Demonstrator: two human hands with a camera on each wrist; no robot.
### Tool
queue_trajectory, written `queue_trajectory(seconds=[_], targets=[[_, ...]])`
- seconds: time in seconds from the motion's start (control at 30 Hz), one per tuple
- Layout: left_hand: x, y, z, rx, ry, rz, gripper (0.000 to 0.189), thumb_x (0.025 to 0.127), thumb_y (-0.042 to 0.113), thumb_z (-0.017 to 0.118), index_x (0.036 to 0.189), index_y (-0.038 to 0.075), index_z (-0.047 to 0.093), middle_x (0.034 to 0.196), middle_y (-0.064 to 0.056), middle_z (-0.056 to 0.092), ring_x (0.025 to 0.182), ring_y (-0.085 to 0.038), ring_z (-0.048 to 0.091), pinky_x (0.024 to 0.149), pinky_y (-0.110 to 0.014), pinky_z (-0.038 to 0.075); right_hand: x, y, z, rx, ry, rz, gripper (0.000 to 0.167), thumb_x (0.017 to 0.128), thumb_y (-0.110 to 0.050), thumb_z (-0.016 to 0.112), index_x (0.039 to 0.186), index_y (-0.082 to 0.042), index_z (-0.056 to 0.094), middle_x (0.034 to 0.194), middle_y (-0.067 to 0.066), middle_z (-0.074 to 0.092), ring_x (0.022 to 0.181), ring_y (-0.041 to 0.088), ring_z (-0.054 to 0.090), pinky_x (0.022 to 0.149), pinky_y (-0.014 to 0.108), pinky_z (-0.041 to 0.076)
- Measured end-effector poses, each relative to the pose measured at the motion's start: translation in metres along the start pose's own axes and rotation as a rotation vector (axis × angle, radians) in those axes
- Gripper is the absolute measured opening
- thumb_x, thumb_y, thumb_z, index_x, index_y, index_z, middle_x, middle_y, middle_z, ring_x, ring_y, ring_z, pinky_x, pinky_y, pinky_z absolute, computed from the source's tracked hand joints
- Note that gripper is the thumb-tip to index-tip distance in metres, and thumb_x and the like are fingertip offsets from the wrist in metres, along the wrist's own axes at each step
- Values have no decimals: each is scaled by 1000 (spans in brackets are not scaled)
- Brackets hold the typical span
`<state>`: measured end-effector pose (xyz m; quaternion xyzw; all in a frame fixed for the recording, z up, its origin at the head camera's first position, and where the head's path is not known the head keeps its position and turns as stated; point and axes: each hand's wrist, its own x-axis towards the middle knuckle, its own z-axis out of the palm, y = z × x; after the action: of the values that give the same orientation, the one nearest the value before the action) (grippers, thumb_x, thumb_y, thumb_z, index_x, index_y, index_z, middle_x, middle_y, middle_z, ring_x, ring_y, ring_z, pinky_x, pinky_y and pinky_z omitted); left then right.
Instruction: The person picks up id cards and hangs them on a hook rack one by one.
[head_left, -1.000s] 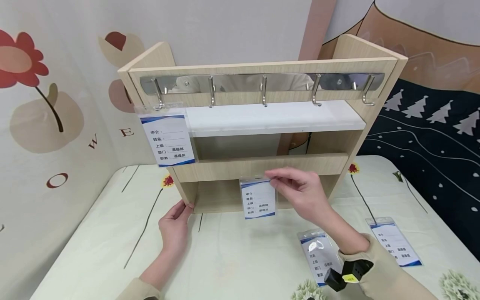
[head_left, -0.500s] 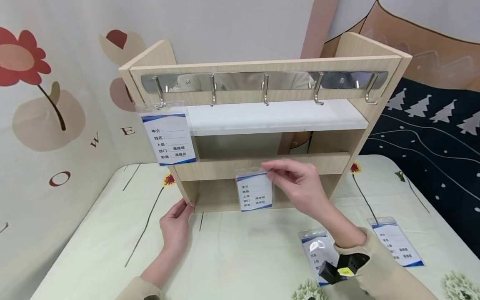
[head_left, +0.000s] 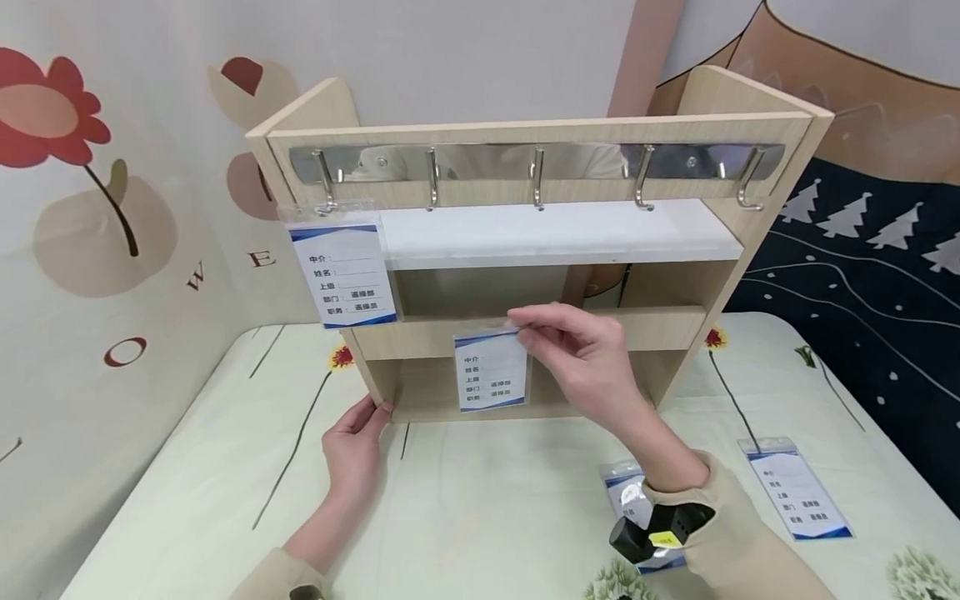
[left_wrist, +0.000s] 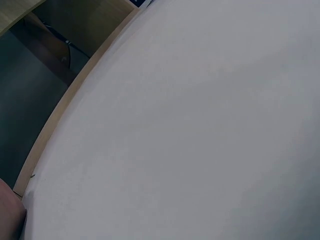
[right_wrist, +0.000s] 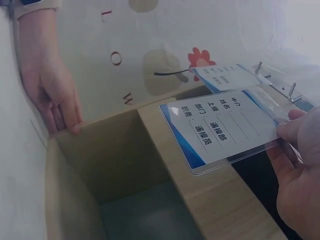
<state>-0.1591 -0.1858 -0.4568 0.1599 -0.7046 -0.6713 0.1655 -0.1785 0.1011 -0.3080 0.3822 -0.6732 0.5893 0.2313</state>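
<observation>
Right hand (head_left: 577, 358) of a person pinches a clear-sleeved name badge (head_left: 491, 372) by its upper right corner, between thumb and fingertips. The badge, white with blue borders and printed Chinese lines, is held in front of the lower part of a pale wooden shelf unit (head_left: 536, 133), below its hooks. Left hand (head_left: 351, 450) grips the unit's bottom left corner, thumb at the front edge. Across the top runs a shiny metal rail (head_left: 483, 162) with five hooks; a hanging badge (head_left: 347, 279) is on the leftmost. On the pale flowered cloth (head_left: 480, 517), to the right, lie a flat badge (head_left: 801, 493) and a half-hidden badge (head_left: 624, 487), partly covered by the right sleeve and a black wrist device (head_left: 660, 532).
</observation>
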Motion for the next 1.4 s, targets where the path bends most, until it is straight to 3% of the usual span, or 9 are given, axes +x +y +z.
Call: queue_trajectory(seconds=[0.2, 0.27, 0.4, 0.53, 0.87, 1.13, 1.4], targets=[[1, -1, 0, 9, -7, -9, 38, 99, 7, 69, 134, -4, 64, 129, -27, 64, 91, 8, 66, 82, -11, 53, 8, -4, 5, 7, 29, -67, 27, 83, 23, 70, 106, 9, 73, 97, 18, 75, 70, 12, 55, 56, 17, 43], [1, -2, 0, 6, -7, -14, 38, 98, 7, 69, 134, -4, 64, 130, -27, 64, 91, 8, 66, 82, -11, 53, 10, -5, 6, 15, 34, -75, 26, 83, 23, 70, 106, 10, 73, 97, 19, 75, 71, 12, 57, 59, 17, 46], [0, 0, -1, 5, -6, -12, 38, 98, 7, 69, 134, -4, 64, 130, -28, 63, 90, 9, 66, 82, -10, 53, 15, -8, 9, 26, 37, -84, 26, 85, 23, 68, 108, 12, 71, 101, 21, 74, 86, 13, 67, 77, 21, 57], [0, 1, -1, 6, -7, -9, 38, 98, 7, 69, 134, -3, 64, 131, -27, 63, 91, 9, 65, 82, -10, 53, 22, -12, 13, 39, 39, -109, 25, 87, 24, 65, 109, 13, 70, 102, 22, 74, 94, 14, 70, 86, 27, 59], [0, 0, -1, 12, -15, -13, 38, 99, 8, 68, 136, -2, 64, 132, -24, 64, 93, 7, 66, 83, -10, 53, 44, -19, 25, 90, 49, -212, 24, 88, 24, 61, 110, 16, 68, 99, 23, 73, 95, 19, 70, 87, 33, 60], [0, -2, -3, 7, -1, -15, 38, 99, 6, 68, 135, -2, 65, 130, -25, 65, 92, 6, 67, 82, -11, 53, 54, -19, 29, 41, 53, -259, 22, 90, 22, 62, 109, 14, 69, 100, 23, 72, 90, 19, 67, 77, 23, 57], [1, -2, -1, 14, 5, -3, 37, 98, 5, 68, 134, -2, 65, 129, -25, 65, 91, 8, 66, 81, -10, 53, 66, -23, 30, 22, 63, -292, 20, 92, 20, 61, 110, 15, 68, 102, 22, 71, 96, 27, 68, 87, 34, 60]])
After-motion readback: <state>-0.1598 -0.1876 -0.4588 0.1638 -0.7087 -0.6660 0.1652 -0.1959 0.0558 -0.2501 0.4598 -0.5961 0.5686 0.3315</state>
